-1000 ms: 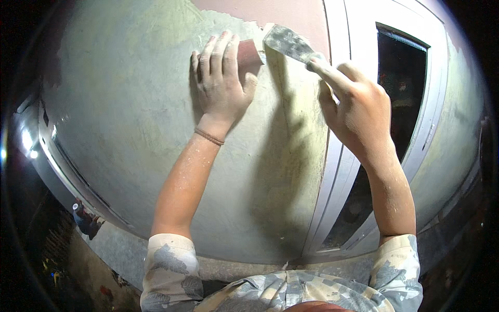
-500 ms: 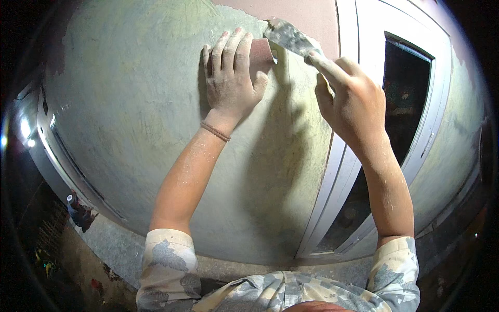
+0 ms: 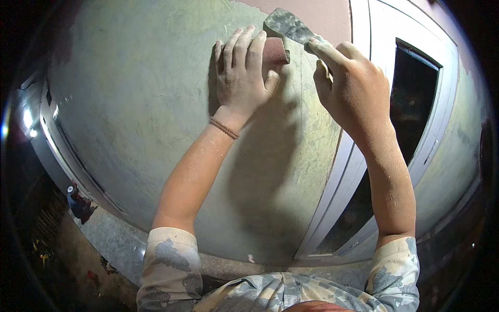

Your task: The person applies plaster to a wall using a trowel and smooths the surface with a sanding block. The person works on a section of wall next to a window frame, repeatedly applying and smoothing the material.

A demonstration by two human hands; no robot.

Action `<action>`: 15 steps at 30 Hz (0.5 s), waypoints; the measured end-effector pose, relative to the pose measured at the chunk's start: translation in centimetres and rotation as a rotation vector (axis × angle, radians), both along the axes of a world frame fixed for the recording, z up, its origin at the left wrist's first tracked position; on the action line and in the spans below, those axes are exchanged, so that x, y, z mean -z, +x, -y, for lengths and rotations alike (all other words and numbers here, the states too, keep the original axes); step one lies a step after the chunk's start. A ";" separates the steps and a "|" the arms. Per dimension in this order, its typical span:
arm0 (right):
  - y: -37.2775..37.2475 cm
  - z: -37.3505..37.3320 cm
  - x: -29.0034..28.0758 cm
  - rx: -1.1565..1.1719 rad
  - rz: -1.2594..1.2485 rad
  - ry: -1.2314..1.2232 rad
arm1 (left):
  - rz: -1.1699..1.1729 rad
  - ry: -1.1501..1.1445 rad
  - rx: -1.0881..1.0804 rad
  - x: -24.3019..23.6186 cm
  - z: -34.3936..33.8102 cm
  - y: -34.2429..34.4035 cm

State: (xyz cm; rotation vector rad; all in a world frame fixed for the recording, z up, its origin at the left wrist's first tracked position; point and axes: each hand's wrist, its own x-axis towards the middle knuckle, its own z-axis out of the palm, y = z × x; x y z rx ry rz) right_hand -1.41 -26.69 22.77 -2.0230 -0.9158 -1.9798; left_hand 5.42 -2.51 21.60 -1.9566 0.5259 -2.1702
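Pressed nearly flat against the wall, my dusty left hand holds a piece of reddish-brown sandpaper under its fingers. The sandpaper's right end sticks out past the index finger and curls away from the surface. My right hand grips a putty knife, its index finger stretched along the tool and most of the handle hidden in the palm. The broad, stained blade points up and left, just above the sandpaper. Whether it touches the wall I cannot tell. Greenish-grey filler covers most of the wall.
Pink paint shows along the wall's top. To the right stands a white frame with dark glass. Another white frame is at the left. At lower left, a dark bottle-like object stands by a concrete ledge.
The view has shifted slightly. The putty knife has moved left along the wall, closer over my left hand. The sandpaper's free end is more curled. A small pale pink fleck now shows near the wall's foot.
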 end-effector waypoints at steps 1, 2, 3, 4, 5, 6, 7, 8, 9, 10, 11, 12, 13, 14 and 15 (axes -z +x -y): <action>0.0 0.0 0.0 0.075 -0.041 0.016 | -0.005 0.002 0.002 0.0 0.0 0.1; 0.1 0.0 -0.1 0.079 -0.035 0.004 | -0.008 0.005 0.002 0.0 -0.1 0.1; 0.0 0.0 -0.2 0.096 -0.013 0.013 | -0.010 0.007 0.001 0.0 -0.1 0.2; 0.0 -0.1 -0.4 0.108 -0.099 0.027 | 0.014 0.010 -0.023 0.1 -0.1 0.2; -0.2 -0.1 -0.5 0.066 -0.038 -0.012 | -0.004 -0.002 -0.024 0.2 -0.1 0.2; -0.4 -0.1 -0.6 0.082 -0.073 -0.009 | -0.007 -0.009 -0.009 0.2 -0.1 0.2; -0.6 -0.2 -0.8 0.120 -0.146 0.006 | -0.010 0.000 0.011 0.2 0.0 0.2; -0.8 -0.2 -0.9 0.100 -0.116 -0.006 | 0.009 0.001 0.051 0.1 -0.1 0.2; -0.9 -0.5 -1.3 0.056 -0.065 -0.034 | 0.028 0.012 0.074 0.1 -0.1 0.2; -1.1 -0.6 -1.4 0.055 -0.018 -0.028 | 0.035 0.016 0.067 0.0 -0.1 0.2; -1.3 -0.7 -1.6 -0.001 0.019 -0.052 | 0.044 0.017 0.066 0.0 -0.1 0.2; -1.5 -0.7 -1.6 0.076 -0.008 -0.041 | 0.058 0.024 0.073 0.0 -0.1 0.1; -1.9 -0.8 -1.6 0.106 -0.045 -0.048 | 0.047 0.028 0.070 0.1 -0.2 0.0; -2.0 -0.7 -1.5 0.176 -0.128 -0.040 | 0.056 0.034 0.089 0.2 -0.2 -0.1; -2.2 -0.6 -1.2 0.208 -0.205 -0.030 | 0.025 0.025 0.114 0.5 -0.3 -0.2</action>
